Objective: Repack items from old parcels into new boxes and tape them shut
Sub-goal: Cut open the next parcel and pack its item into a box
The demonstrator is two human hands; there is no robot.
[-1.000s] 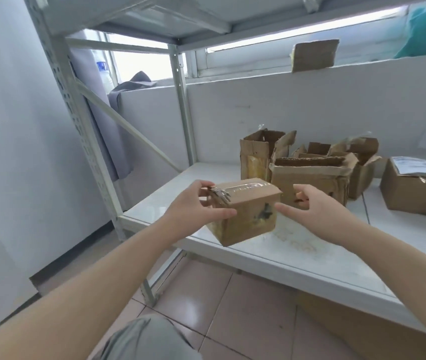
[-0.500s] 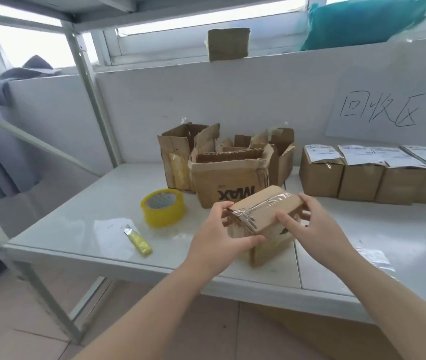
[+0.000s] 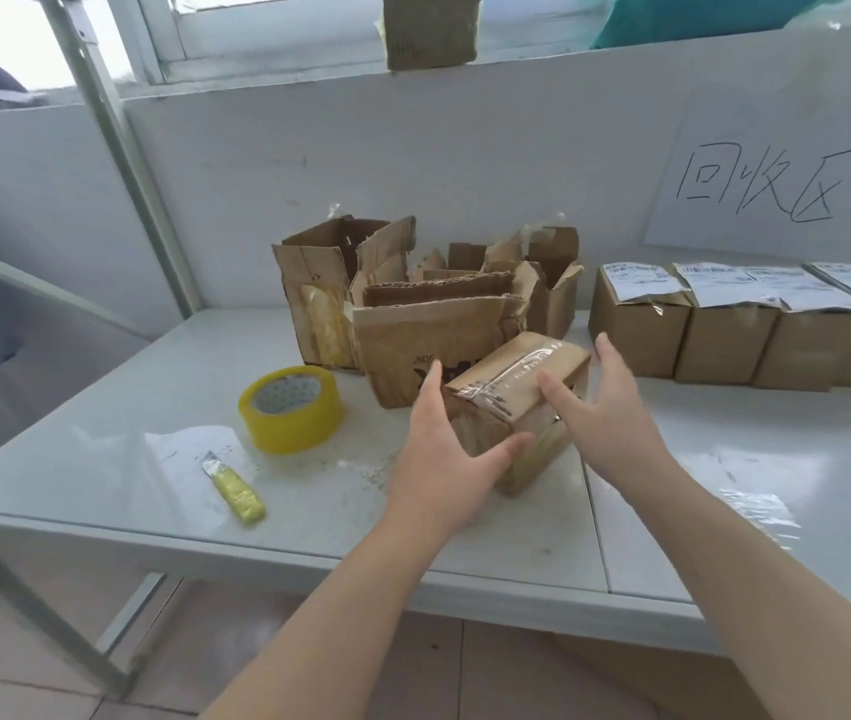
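On a white counter (image 3: 101, 459) under a window, a yellow utility knife (image 3: 234, 491) lies at the far left, its blade pointing to eleven o'clock. A roll of yellow packing tape (image 3: 291, 410) sits flat just beyond it, at the knife's one o'clock. Next come several torn, opened cardboard boxes (image 3: 434, 350), bunched together against the back wall with their flaps ragged and upright. In front of them, near the middle of the counter, a person holds a small brown parcel (image 3: 511, 392) sealed with clear tape, tilted with its taped top facing the camera; whether its lower corner touches the counter cannot be told. The left hand (image 3: 444, 459) grips the parcel from its eight o'clock side, thumb wrapped across the near face and fingers up along the left end. The right hand (image 3: 605, 413) is spread wide at the parcel's three o'clock, thumb laid on the taped top and fingers straight beside the right end. At the parcel's two o'clock, a row of closed boxes with shipping labels (image 3: 636, 340) lines the wall, and a handwritten paper sign (image 3: 771, 184) hangs above them.
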